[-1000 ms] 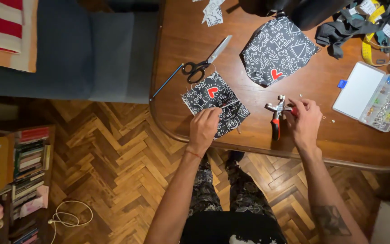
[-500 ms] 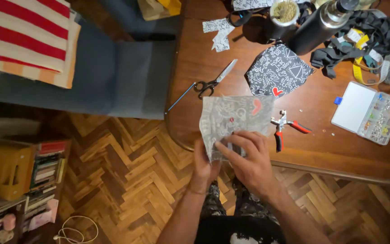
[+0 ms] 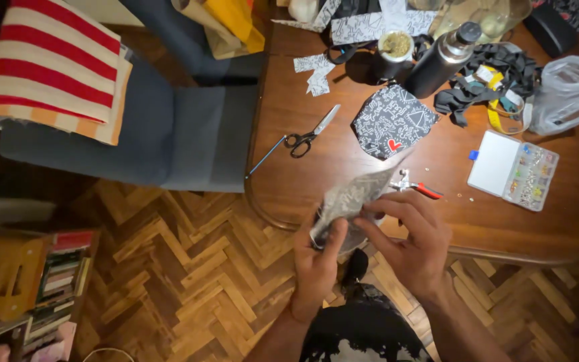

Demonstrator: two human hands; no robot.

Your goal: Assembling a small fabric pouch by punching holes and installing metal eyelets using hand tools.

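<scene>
My left hand (image 3: pixel 318 263) and my right hand (image 3: pixel 411 234) both grip a small piece of black fabric with white doodle print (image 3: pixel 351 201), its pale inner side facing up, held above the near edge of the wooden table (image 3: pixel 303 181). A second piece of the same printed fabric with a red heart (image 3: pixel 391 121) lies flat on the table beyond. Red-handled pliers (image 3: pixel 418 187) lie just past my right hand. Black-handled scissors (image 3: pixel 309 133) rest to the left.
An open bead box with a white lid (image 3: pixel 514 169) sits at the right. A dark bottle (image 3: pixel 445 59), a cup (image 3: pixel 394 53), black straps (image 3: pixel 497 84) and a plastic bag (image 3: pixel 567 94) crowd the far side. A grey chair (image 3: pixel 169 127) with striped cloth (image 3: pixel 55 67) stands left.
The fabric piece was lifted off the table by both hands, my right hand having left the pliers. It is now folded and drawn closer to my body.
</scene>
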